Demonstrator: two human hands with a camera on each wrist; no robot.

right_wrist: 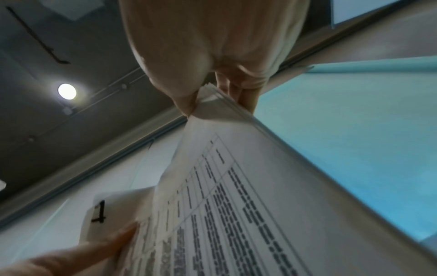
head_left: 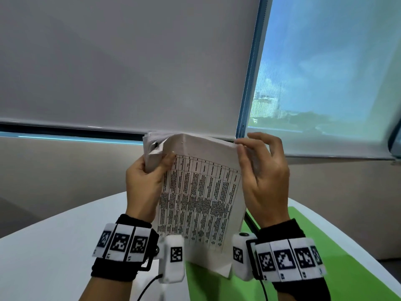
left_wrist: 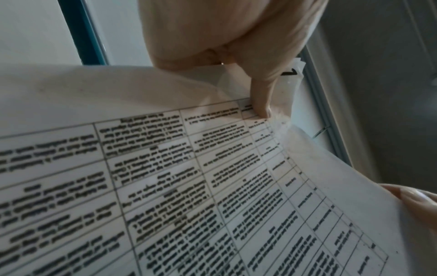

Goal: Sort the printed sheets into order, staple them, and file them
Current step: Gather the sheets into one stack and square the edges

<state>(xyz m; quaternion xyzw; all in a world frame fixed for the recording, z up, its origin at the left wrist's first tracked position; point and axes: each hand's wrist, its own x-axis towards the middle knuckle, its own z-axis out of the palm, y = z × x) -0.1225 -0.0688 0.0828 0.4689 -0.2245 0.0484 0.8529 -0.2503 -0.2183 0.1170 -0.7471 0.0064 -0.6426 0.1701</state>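
Note:
A stack of printed sheets [head_left: 196, 200] with a table of text is held upright above the table, both hands on its top corners. My left hand [head_left: 149, 172] grips the top left corner, thumb [left_wrist: 260, 97] pressed on the front page; the corner pages there are folded back, one bearing a handwritten mark [right_wrist: 99, 212]. My right hand [head_left: 251, 153] pinches the top right corner of the stack [right_wrist: 212, 100] between thumb and fingers. The stack's lower edge hangs over a green folder [head_left: 325, 257].
A white round table [head_left: 54, 246] lies below the hands. The green folder lies on it at the right, with a dark strip along its near edge. Behind are a grey roller blind [head_left: 130, 61] and a window [head_left: 325, 72].

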